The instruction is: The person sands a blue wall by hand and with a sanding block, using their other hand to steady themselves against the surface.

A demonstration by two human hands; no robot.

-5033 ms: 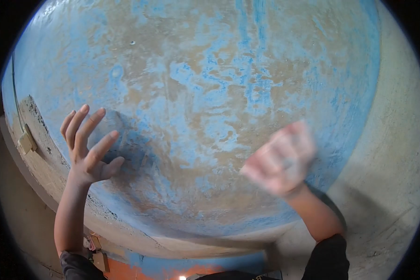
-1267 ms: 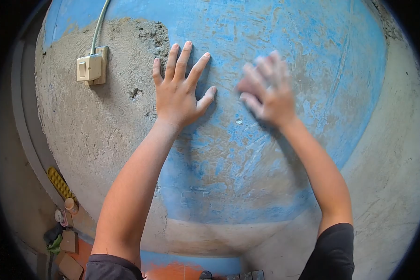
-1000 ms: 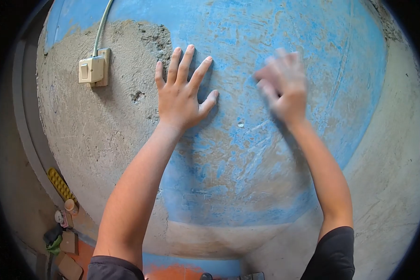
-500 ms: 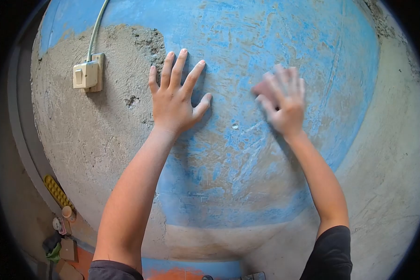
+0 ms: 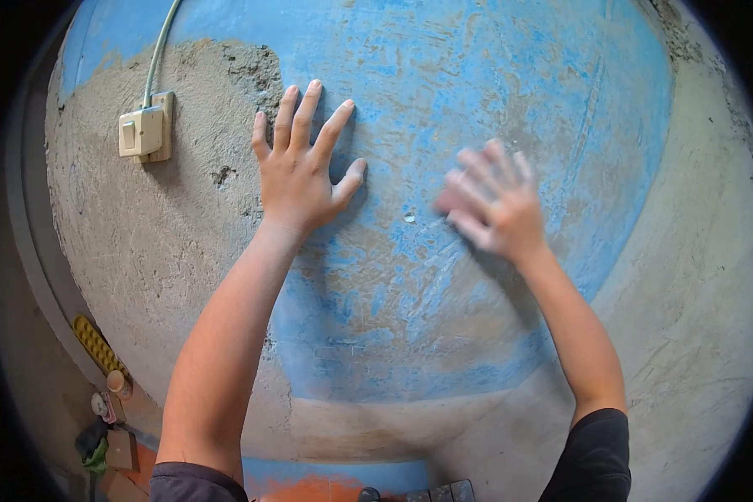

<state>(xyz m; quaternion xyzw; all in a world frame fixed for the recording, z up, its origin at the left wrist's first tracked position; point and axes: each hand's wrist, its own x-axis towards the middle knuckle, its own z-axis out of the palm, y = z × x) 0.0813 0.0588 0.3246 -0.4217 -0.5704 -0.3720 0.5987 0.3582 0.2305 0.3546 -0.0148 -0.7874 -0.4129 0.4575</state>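
Observation:
My left hand lies flat against the wall, fingers spread, with nothing in it. Its palm is near the border between worn blue paint and bare grey plaster. To the right, my right hand presses a reddish-brown piece of sandpaper to the blotchy painted surface. Motion blurs the fingers, and most of the sandpaper is hidden beneath them. Pale dust coats the fingertips of both hands. Between the hands, a small chipped spot shows in the paint.
A switch box with a cable is mounted on the wall at upper left. At lower left are a yellow egg-tray-like strip, a small cup and a cardboard box. Dark grey blocks are at the bottom.
My right hand has moved down and slightly left across the wall with the sandpaper. My left hand keeps its place on the wall; the whole view has shifted slightly.

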